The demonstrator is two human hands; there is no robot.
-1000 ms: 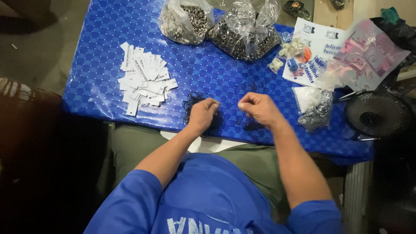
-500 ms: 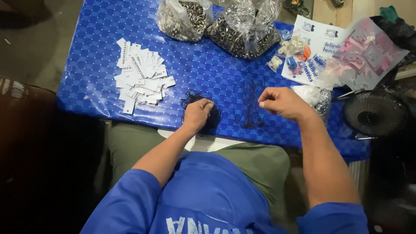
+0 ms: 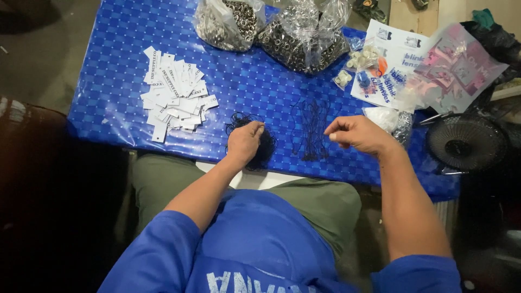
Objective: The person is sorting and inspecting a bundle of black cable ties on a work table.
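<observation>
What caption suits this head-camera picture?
Left hand on tangled black strings, right hand pinching one above a blue table.

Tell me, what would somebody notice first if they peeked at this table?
Probably the bright blue checkered table cover that fills the middle. On its left side lies a heap of small white tags, and at the far edge sit two clear bags of small metal rings. Near the front edge, the left hand rests on a tangle of black string, with the right hand pinched shut beside it.
</observation>
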